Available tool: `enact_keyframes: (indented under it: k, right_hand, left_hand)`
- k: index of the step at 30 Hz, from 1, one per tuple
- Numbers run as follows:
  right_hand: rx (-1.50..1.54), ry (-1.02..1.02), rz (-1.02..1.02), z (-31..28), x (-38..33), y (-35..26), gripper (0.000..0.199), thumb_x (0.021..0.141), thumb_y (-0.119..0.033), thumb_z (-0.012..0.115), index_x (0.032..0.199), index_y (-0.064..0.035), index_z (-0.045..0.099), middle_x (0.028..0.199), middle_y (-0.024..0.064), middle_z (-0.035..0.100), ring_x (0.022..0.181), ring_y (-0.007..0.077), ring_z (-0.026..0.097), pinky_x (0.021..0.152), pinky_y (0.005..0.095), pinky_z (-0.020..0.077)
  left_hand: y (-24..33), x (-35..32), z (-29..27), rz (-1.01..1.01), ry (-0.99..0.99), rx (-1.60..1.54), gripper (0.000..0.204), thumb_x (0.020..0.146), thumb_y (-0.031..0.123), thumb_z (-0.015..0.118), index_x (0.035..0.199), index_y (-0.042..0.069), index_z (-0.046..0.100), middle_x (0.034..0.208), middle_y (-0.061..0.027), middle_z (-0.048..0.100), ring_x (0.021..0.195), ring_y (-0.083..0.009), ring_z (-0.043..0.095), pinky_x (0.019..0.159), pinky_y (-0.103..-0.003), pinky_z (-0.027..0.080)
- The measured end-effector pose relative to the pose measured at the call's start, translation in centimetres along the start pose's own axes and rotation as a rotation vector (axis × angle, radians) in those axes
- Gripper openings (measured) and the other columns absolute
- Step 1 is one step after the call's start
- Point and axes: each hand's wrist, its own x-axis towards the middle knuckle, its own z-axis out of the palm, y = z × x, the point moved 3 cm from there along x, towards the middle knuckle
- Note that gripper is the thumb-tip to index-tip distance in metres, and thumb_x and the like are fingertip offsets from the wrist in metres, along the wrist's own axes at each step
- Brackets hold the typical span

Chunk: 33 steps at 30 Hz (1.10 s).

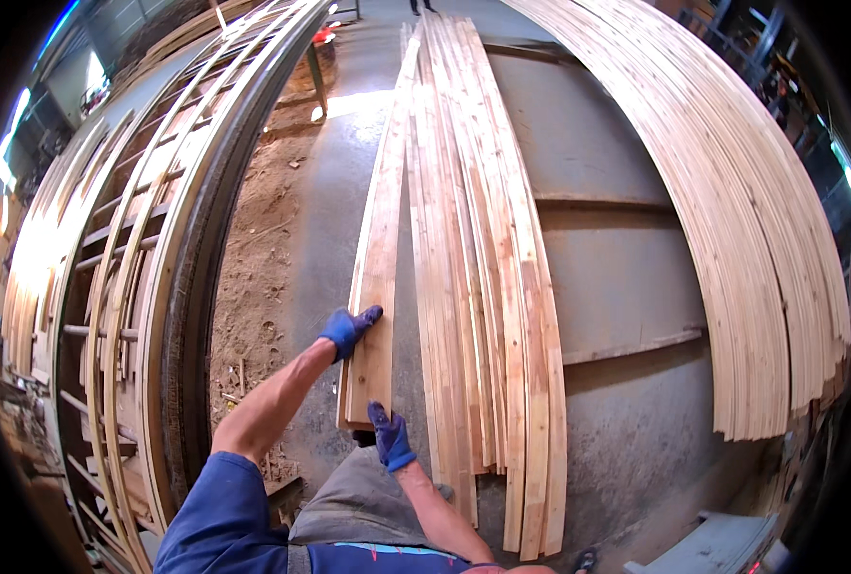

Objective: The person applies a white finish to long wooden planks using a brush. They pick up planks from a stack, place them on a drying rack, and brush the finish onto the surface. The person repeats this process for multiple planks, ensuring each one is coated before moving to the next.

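A long pale wooden board (375,277) runs away from me, its near end just in front of my legs. Along its left side a second wooden edge shows, maybe another board under it. My left hand (351,330), in a blue glove, is closed on the board's left edge, with a finger or thumb over the top face. At the near end my right hand (391,438), gloved too, grips the corner; its fingers under the wood are hidden. Just right lies a pile of similar boards (487,239), with uneven near ends. The held board's far end meets this pile.
On the left stands a long rack with rollers (100,333), wood strips on it. Sawdust (263,258) covers the floor beside it. Crossbars (607,203) lie right of the pile, before a broad stack of boards (731,239). Another person's legs (422,7) show at the far end.
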Motion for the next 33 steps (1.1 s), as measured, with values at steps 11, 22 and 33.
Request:
enact_keyframes:
  k: [11, 22, 33]
  right_hand:
    - [-0.457, -0.742, 0.505, 8.9, 7.9, -8.8, 0.051, 0.095, -0.046, 0.055, 0.126, -0.0057, 0.053, 0.106, 0.0112, 0.069, 0.086, 0.0202, 0.068, 0.07, 0.0321, 0.0566]
    - [-0.199, -0.341, 0.468, 12.0, 43.0, -21.1, 0.075, 0.084, -0.063, 0.061, 0.134, -0.0085, 0.047, 0.125, 0.013, 0.059, 0.107, 0.0332, 0.06, 0.089, 0.0466, 0.0504]
    - [-0.485, -0.055, 0.021, 26.0, 61.3, -24.1, 0.056, 0.083, -0.042, 0.074, 0.111, 0.0049, 0.063, 0.099, 0.0135, 0.068, 0.08, 0.0258, 0.067, 0.073, 0.0407, 0.0577]
  left_hand:
    - [-3.4, -1.4, -17.4, -0.014, -0.135, 0.151, 0.08, 0.079, 0.07, 0.058, 0.094, -0.008, 0.068, 0.081, -0.0253, 0.068, 0.082, -0.0285, 0.069, 0.072, -0.041, 0.053]
    - [-5.0, -17.2, -22.3, -0.453, -0.291, -0.501, 0.068, 0.072, 0.038, 0.082, 0.123, 0.0, 0.058, 0.1, -0.0093, 0.069, 0.091, -0.019, 0.064, 0.085, -0.034, 0.051]
    - [-2.5, -8.5, -27.3, -0.716, -0.229, -0.298, 0.063, 0.087, 0.041, 0.068, 0.136, 0.007, 0.047, 0.129, -0.0198, 0.056, 0.11, -0.0268, 0.058, 0.093, -0.037, 0.046]
